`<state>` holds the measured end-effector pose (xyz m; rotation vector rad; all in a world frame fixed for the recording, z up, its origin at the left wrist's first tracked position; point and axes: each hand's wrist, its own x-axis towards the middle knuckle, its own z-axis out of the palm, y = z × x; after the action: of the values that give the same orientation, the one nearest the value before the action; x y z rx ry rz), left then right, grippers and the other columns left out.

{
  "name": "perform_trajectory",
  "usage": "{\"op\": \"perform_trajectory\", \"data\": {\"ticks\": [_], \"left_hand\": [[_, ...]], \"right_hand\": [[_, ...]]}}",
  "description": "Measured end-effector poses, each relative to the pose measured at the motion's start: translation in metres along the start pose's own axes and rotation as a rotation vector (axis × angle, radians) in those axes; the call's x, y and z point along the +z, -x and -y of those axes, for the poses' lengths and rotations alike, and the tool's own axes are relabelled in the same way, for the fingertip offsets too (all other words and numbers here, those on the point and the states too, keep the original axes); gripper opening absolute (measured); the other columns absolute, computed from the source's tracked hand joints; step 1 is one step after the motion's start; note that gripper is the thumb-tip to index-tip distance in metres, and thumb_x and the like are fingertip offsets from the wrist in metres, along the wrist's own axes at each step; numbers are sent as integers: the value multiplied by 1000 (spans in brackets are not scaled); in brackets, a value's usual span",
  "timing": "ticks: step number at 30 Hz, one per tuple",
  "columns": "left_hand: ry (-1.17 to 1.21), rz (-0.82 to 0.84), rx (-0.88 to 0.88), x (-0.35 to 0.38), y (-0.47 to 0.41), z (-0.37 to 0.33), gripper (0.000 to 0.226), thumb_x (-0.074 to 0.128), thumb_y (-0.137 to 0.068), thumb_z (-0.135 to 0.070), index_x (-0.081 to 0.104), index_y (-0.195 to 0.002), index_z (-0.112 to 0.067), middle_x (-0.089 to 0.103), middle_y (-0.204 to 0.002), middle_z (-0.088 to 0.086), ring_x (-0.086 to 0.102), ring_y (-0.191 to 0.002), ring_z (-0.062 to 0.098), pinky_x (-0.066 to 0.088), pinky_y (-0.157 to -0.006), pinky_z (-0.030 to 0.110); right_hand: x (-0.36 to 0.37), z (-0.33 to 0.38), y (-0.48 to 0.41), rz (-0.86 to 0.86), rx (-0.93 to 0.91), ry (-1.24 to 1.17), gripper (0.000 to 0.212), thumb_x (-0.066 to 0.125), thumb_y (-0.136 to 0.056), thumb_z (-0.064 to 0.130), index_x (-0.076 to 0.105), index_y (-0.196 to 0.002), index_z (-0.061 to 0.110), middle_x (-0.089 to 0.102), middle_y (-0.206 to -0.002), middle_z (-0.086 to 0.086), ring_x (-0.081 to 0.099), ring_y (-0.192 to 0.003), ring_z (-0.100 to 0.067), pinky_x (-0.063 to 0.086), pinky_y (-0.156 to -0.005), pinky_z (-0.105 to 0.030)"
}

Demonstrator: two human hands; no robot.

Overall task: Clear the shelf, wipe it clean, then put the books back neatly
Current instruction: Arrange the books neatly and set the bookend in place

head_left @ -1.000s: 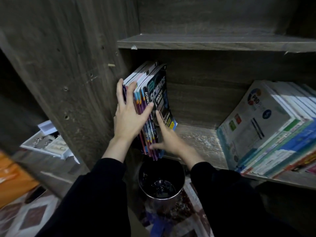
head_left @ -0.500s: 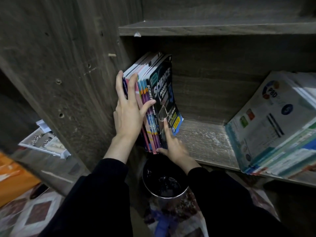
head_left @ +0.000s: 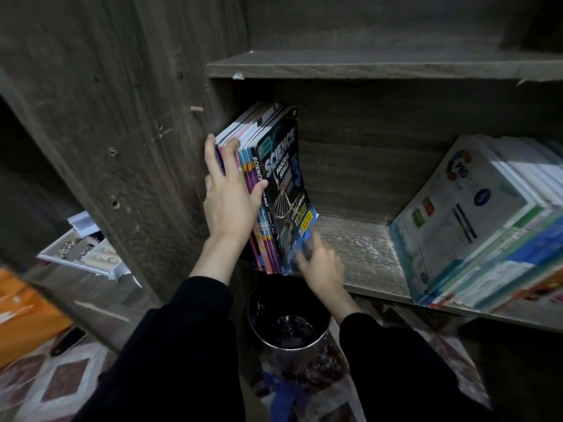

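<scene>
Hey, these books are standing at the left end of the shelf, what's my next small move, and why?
Probably nudge the splayed bottom edge of the Science book leftward with the right hand, while the left hand braces the spines. That cover bows away from the batch toward the bare shelf, so the books don't stand flush yet.

We see the right hand [head_left: 321,264] only as a blur at the front edge of the shelf [head_left: 362,257]. The leaning books [head_left: 475,226] at its right end run off frame.
</scene>
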<state>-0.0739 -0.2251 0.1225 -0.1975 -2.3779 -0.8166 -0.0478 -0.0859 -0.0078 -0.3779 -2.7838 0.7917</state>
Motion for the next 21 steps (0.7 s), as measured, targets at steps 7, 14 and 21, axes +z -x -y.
{"op": "perform_trajectory", "data": {"ticks": [7,14,21], "left_hand": [[16,-13,-47,1,-3,-4,77,75,-79,-26,31,-141,-13,9,-157,5,47,-122,39,43,-96,53],[24,-12,-99,2,-4,-11,75,76,-79,-21,32,-138,-9,10,-158,4,46,-123,40,40,-97,55],[28,8,-131,0,-5,-14,73,75,-80,-21,31,-137,-11,9,-158,2,50,-115,46,40,-97,58]], "right_hand": [[-115,-65,19,-686,-207,-18,27,50,-85,14,69,-104,9,65,-90,-12,51,-93,-29,39,-77,-35],[-193,-122,31,-990,30,353,60,58,-83,33,40,-137,13,46,-133,-23,26,-123,-30,21,-95,-46],[-200,-126,32,-844,234,303,56,60,-85,38,46,-130,9,36,-141,-20,20,-128,-29,19,-99,-49]]}}
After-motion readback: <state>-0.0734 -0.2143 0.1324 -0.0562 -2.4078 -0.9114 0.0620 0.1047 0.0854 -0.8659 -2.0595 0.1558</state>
